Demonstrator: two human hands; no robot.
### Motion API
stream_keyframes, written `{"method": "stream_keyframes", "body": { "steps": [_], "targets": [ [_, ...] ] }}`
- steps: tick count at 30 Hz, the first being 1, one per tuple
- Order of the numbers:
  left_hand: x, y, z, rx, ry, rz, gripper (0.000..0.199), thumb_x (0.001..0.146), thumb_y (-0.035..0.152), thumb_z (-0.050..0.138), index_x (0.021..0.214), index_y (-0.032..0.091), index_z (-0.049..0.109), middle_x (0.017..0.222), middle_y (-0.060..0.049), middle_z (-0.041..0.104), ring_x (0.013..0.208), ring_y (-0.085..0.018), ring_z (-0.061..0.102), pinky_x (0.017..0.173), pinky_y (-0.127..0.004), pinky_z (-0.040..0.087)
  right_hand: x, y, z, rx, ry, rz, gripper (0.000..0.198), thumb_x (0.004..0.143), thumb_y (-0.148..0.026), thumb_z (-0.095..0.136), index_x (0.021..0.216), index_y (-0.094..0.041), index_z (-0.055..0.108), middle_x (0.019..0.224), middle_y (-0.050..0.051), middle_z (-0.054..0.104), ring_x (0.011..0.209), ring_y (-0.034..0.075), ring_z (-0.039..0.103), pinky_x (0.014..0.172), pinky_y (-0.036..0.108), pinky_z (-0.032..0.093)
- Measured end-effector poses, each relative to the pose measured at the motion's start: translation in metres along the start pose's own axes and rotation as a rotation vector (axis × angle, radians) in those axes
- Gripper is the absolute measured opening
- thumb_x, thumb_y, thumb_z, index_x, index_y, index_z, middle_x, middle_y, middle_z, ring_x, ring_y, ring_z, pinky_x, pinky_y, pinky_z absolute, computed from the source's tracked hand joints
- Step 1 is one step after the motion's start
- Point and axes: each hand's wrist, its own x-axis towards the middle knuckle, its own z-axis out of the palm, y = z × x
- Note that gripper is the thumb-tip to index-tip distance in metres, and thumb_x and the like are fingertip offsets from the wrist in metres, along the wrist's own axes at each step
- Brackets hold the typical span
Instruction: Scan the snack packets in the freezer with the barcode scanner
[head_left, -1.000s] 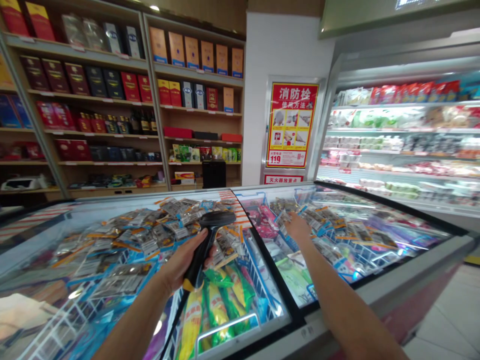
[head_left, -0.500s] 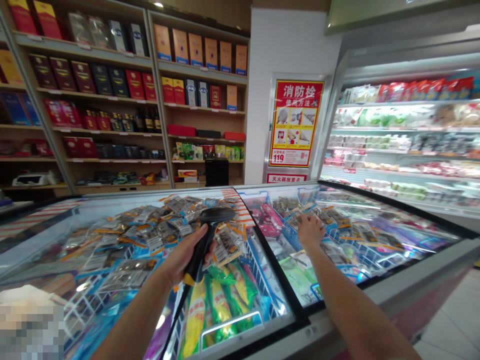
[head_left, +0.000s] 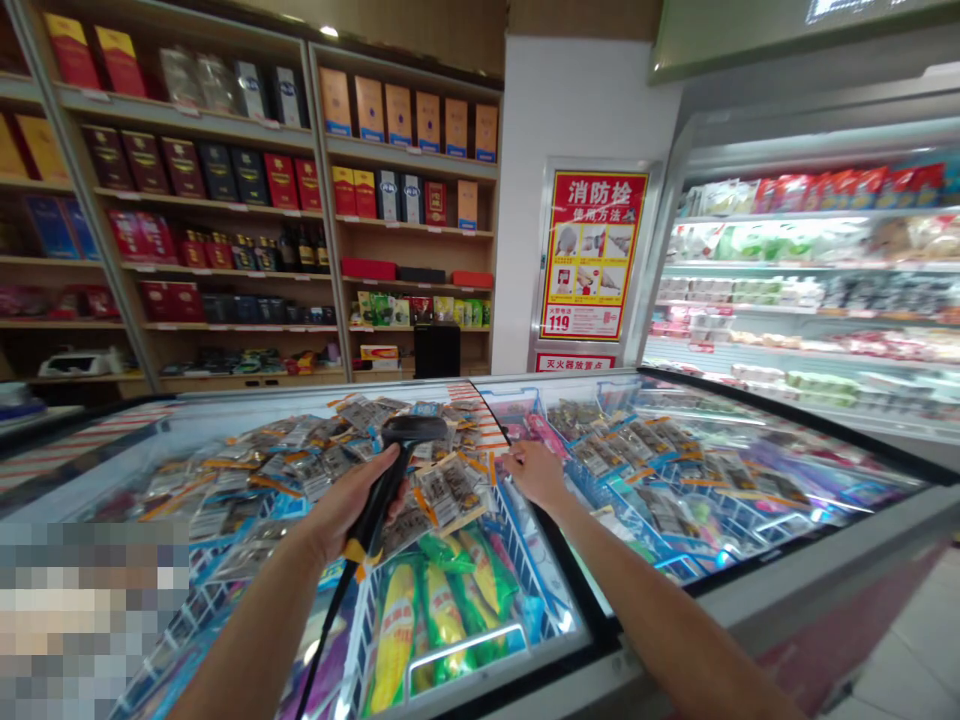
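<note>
My left hand is wrapped round the handle of a black barcode scanner with yellow trim. Its cable hangs down toward me. Below the scanner head lie many small clear-and-orange snack packets, heaped in the left part of a chest freezer. My right hand hovers by the dark divider between the freezer's two halves, fingers loosely bent and a little apart, with nothing visible in them. In the right half, similar packets lie in a row on a blue wire basket.
Green-and-yellow bags of corn fill a white wire basket at the front. The freezer's metal rim runs along the right front. Beyond stand shelves of boxes, a fire-hydrant poster and a lit refrigerated display.
My right hand has moved left, from above the packets in the right half to the divider. The scanner in my left hand has shifted slightly left. The view has tilted up a little.
</note>
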Motion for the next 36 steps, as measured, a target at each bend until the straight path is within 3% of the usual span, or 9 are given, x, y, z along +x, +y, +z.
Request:
{"method": "stream_keyframes", "body": {
  "steps": [3,8,13,17,21,24,28,36],
  "targets": [
    [-0.002,0.004,-0.005,0.014,0.034,0.004,0.029,0.069,0.042,0.052,0.078,0.014,0.051,0.052,0.0,0.053,0.039,-0.008,0.046,0.036,-0.018,0.036,-0.012,-0.023,0.009,0.067,-0.12,-0.066,0.036,0.073,-0.05,0.04,0.078,-0.023,0.062,0.075,0.002,0.063,0.073,0.017,0.056,0.061,0.025,0.036],
    [-0.004,0.006,-0.007,0.061,0.026,0.01,0.03,0.068,0.044,0.052,0.074,0.015,0.049,0.053,0.0,0.054,0.039,-0.008,0.046,0.036,-0.017,0.034,-0.024,-0.042,0.012,0.048,-0.116,-0.113,0.049,0.062,-0.06,0.046,0.088,-0.022,0.061,0.077,0.004,0.063,0.074,0.02,0.057,0.058,0.024,0.034],
    [-0.005,0.006,-0.007,0.089,0.008,0.0,0.029,0.067,0.043,0.053,0.069,0.014,0.049,0.052,-0.001,0.055,0.039,-0.009,0.047,0.038,-0.019,0.036,-0.024,-0.041,0.014,0.255,-0.23,-0.145,0.029,0.062,-0.043,0.055,0.08,-0.022,0.064,0.062,-0.001,0.061,0.06,0.014,0.055,0.052,0.021,0.032],
    [-0.005,0.005,-0.007,0.07,-0.018,0.001,0.028,0.068,0.043,0.053,0.072,0.015,0.05,0.052,0.0,0.055,0.039,-0.009,0.047,0.037,-0.019,0.035,-0.017,-0.026,0.011,0.513,-0.296,-0.014,0.017,0.062,-0.031,0.054,0.064,-0.017,0.062,0.053,-0.002,0.056,0.053,0.013,0.051,0.049,0.02,0.033],
    [-0.006,0.004,-0.001,0.041,-0.033,-0.017,0.028,0.068,0.042,0.053,0.072,0.014,0.051,0.052,-0.001,0.055,0.039,-0.008,0.047,0.036,-0.018,0.035,-0.001,0.004,0.007,0.822,-0.138,0.138,0.016,0.062,-0.028,0.051,0.069,-0.015,0.058,0.06,-0.001,0.059,0.059,0.014,0.055,0.054,0.022,0.039],
    [-0.006,0.001,0.005,0.016,-0.042,-0.055,0.03,0.069,0.043,0.051,0.071,0.013,0.052,0.054,-0.002,0.056,0.039,-0.008,0.047,0.036,-0.017,0.035,0.011,0.024,0.008,0.898,0.023,0.213,0.019,0.063,-0.026,0.048,0.076,-0.015,0.055,0.07,0.002,0.062,0.067,0.016,0.058,0.059,0.025,0.043],
    [-0.003,-0.008,0.012,-0.028,-0.118,-0.072,0.03,0.07,0.043,0.05,0.066,0.013,0.05,0.055,-0.002,0.055,0.04,-0.007,0.047,0.038,-0.017,0.036,0.019,0.04,0.011,0.829,0.12,0.273,0.023,0.063,-0.025,0.045,0.082,-0.015,0.053,0.075,0.004,0.063,0.069,0.017,0.059,0.061,0.027,0.045],
    [0.0,-0.016,0.024,-0.097,-0.185,-0.069,0.029,0.071,0.043,0.049,0.069,0.014,0.05,0.054,0.0,0.053,0.039,-0.006,0.045,0.037,-0.018,0.036,0.022,0.051,0.016,0.676,0.174,0.244,0.021,0.064,-0.025,0.043,0.079,-0.016,0.053,0.073,0.003,0.063,0.067,0.016,0.058,0.063,0.028,0.045]
  ]
}}
